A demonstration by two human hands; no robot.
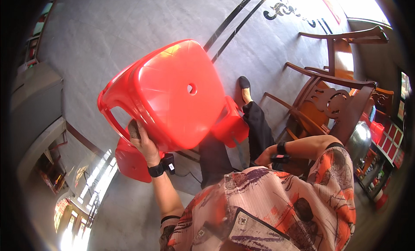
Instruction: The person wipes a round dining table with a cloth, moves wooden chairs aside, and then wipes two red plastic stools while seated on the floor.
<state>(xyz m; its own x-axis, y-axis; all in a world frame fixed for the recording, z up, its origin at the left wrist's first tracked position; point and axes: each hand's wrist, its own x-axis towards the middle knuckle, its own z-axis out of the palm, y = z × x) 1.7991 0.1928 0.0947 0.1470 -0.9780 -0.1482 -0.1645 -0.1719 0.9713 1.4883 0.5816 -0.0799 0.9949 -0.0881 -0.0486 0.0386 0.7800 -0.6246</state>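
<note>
A red plastic stool (181, 95), with a round hole in its seat, is tilted up before me. My left hand (146, 145) grips its near left side by the cut-out below the seat, a black band on the wrist. A dark brown patch shows by the fingers; I cannot tell what it is. My right hand (264, 157), also with a black wristband, is bent in by my right thigh, its fingers partly hidden. More red plastic (231, 126) shows under the stool's right side. Another red plastic piece (133, 165), like a stool seat, lies below my left hand.
Carved wooden armchairs (324, 101) stand at the right, near a rounded metal vessel (359, 139). A small black device (168, 164) with a cable is beside my left wrist. A grey block-like piece of furniture (37, 92) stands left on the grey floor (129, 27).
</note>
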